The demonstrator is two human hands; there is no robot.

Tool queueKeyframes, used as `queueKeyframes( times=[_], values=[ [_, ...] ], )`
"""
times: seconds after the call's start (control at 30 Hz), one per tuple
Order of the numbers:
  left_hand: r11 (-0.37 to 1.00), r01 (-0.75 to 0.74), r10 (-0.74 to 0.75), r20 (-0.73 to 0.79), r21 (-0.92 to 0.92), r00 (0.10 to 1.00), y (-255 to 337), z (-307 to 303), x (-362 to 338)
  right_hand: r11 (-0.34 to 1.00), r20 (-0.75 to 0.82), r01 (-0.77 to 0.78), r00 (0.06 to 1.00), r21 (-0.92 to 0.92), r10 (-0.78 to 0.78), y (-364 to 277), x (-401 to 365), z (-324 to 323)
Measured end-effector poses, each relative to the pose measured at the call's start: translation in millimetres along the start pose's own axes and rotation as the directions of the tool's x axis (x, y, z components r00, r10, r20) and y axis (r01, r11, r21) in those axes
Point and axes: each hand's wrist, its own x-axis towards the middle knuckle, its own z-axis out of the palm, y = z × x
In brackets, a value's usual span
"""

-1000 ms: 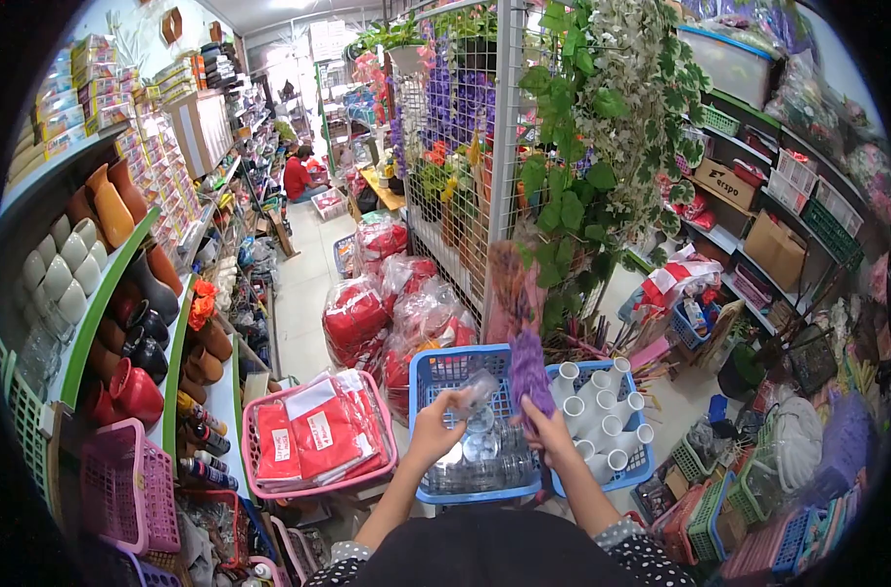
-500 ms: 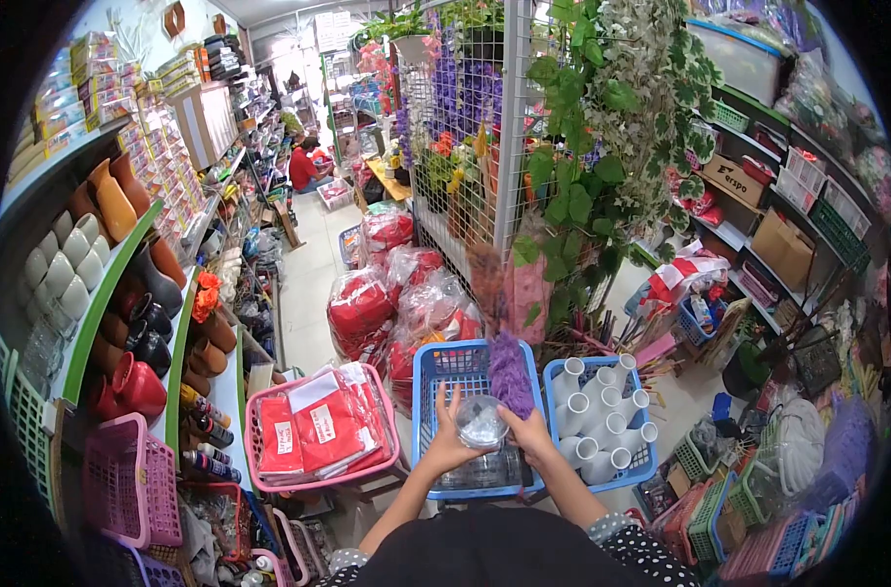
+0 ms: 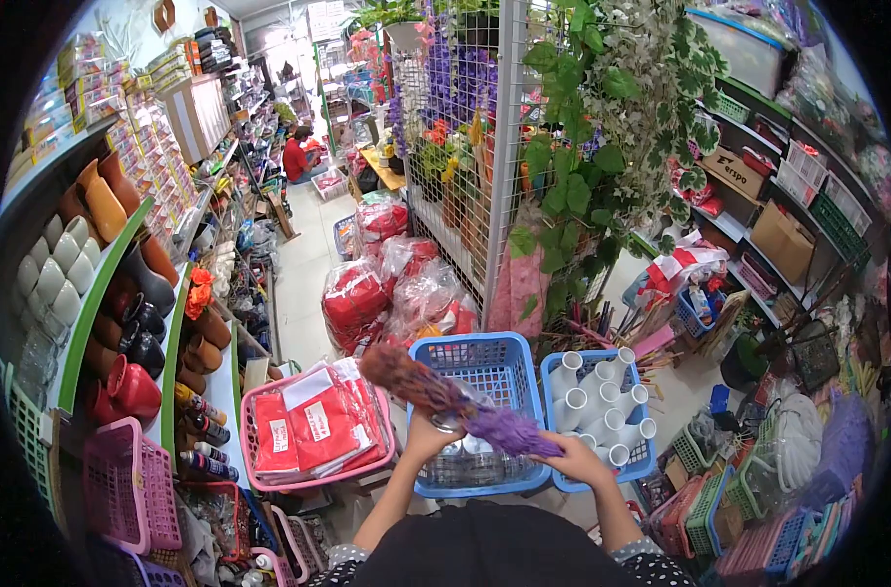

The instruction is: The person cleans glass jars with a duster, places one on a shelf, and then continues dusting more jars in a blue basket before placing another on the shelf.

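A fluffy duster (image 3: 455,401), brown at one end and purple at the other, slants across in front of me above the blue basket. My right hand (image 3: 577,462) is closed around its purple end. Behind the duster, my left hand (image 3: 428,437) grips a clear glass vessel (image 3: 449,424), mostly covered by the brown fluff. Below both hands is the blue basket (image 3: 540,411), with more clear glassware (image 3: 475,464) lying in its near part.
On the right stands a blue basket (image 3: 555,372) of white vases (image 3: 602,401). A pink basket (image 3: 387,460) of red packets (image 3: 318,421) sits left. Shelves of pots (image 3: 137,386) line the left side. Bagged red goods (image 3: 357,303) lie ahead, beside a white grid rack (image 3: 507,176).
The duster has swung from upright to slanting left, across the glass vessel. My right hand has moved right and down, away from the glass; my left hand has shifted slightly left with it.
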Motion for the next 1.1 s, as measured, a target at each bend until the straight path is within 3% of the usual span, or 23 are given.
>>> queueKeyframes(
  times=[0.03, 0.1, 0.13, 0.23, 0.27, 0.3, 0.37, 0.4, 0.43, 0.47, 0.5, 0.57, 0.6, 0.63, 0.67, 0.7, 0.73, 0.77, 0.8, 0.9, 0.93, 1.03, 1.1],
  values=[
    [1.0, 0.026, -0.026, -0.008, -0.009, 1.0, -6, -2, 2, 1.0, 0.002, 0.002, 1.0, 0.0, -0.002, -2, -6, -3],
    [0.978, -0.143, 0.166, -0.155, 0.151, 0.974, -6, -5, 10, 0.999, -0.195, -0.032, 0.98, -0.005, 0.031, -3, -16, -7],
    [0.992, -0.109, 0.098, -0.158, -0.058, 0.983, -14, -2, 13, 0.998, -0.129, 0.013, 0.992, 0.066, -0.005, 17, -18, -7],
    [0.997, -0.072, 0.075, -0.151, 0.025, 0.986, -1, -4, 12, 0.991, -0.009, -0.061, 0.998, 0.116, 0.063, 28, -34, -24],
    [0.996, -0.082, 0.088, -0.168, 0.04, 0.982, -1, -3, 15, 1.0, -0.155, -0.02, 0.988, -0.008, 0.018, 33, -33, -22],
    [0.999, -0.039, 0.044, -0.16, 0.038, 0.986, -2, -2, 17, 1.0, -0.154, -0.02, 0.988, -0.007, 0.019, 36, -35, -25],
    [0.998, -0.06, 0.054, -0.171, -0.028, 0.984, 7, 0, 17, 0.977, -0.023, -0.105, 0.994, 0.185, 0.111, 33, -37, -33],
    [0.817, -0.298, 0.359, -0.03, 0.493, 0.933, -28, -1, 21, 0.978, -0.024, -0.103, 0.994, 0.183, 0.109, 30, -38, -39],
    [0.338, -0.461, 0.519, 0.246, 0.821, 0.819, -63, -2, 25, 0.988, -0.03, -0.105, 0.994, 0.117, 0.109, 26, -39, -43],
    [0.789, -0.349, 0.426, -0.041, 0.505, 0.904, -33, 2, 21, 0.993, -0.036, -0.106, 0.993, 0.051, 0.108, 25, -38, -46],
    [0.983, -0.186, 0.181, -0.232, 0.001, 0.956, 3, 7, 16, 0.993, -0.036, -0.109, 0.993, 0.053, 0.111, 25, -37, -45],
    [0.992, -0.109, 0.119, -0.208, 0.062, 0.971, -17, 3, 17, 0.999, -0.083, -0.015, 0.996, 0.031, 0.017, 27, -32, -42],
    [0.817, -0.277, 0.341, -0.038, 0.506, 0.939, -60, 0, 23, 0.999, -0.081, -0.013, 0.997, 0.03, 0.015, 26, -32, -46],
    [0.428, -0.419, 0.445, 0.216, 0.801, 0.869, -84, -3, 25, 0.996, 0.016, -0.024, 1.0, 0.089, 0.023, 24, -32, -49],
    [0.314, -0.456, 0.543, 0.236, 0.833, 0.806, -63, -2, 23, 0.988, 0.112, -0.042, 0.993, 0.149, 0.026, 23, -33, -50],
    [0.314, -0.457, 0.54, 0.24, 0.832, 0.807, -41, 0, 19, 0.987, 0.113, -0.046, 0.993, 0.153, 0.028, 21, -30, -49],
    [0.784, -0.296, 0.375, -0.036, 0.546, 0.927, -18, 4, 13, 0.99, 0.013, -0.1, 0.995, 0.097, 0.099, 19, -27, -46],
    [0.996, -0.056, 0.068, -0.191, 0.069, 0.979, -9, 6, 8, 0.986, -0.088, -0.161, 0.983, 0.044, 0.164, 20, -24, -41],
    [0.986, -0.1, 0.129, -0.237, 0.13, 0.963, -17, 8, 8, 0.999, -0.086, -0.033, 0.996, 0.043, 0.037, 33, -17, -33],
    [0.99, -0.059, 0.1, -0.338, 0.129, 0.936, -47, 5, 6, 0.973, -0.062, 0.03, 0.998, 0.228, -0.016, 60, 4, 7],
    [0.999, -0.029, 0.034, -0.344, 0.019, 0.938, -49, 5, 2, 0.973, -0.061, 0.032, 0.998, 0.227, -0.018, 63, 12, 15],
    [0.998, 0.004, 0.019, -0.375, 0.06, 0.927, -57, 5, -16, 0.915, -0.013, -0.104, 0.993, 0.389, 0.118, 64, 29, 37],
    [1.0, 0.024, -0.015, -0.385, 0.017, 0.923, -65, 11, -33, 0.918, -0.134, -0.11, 0.976, 0.381, 0.173, 63, 44, 45]
  ],
)
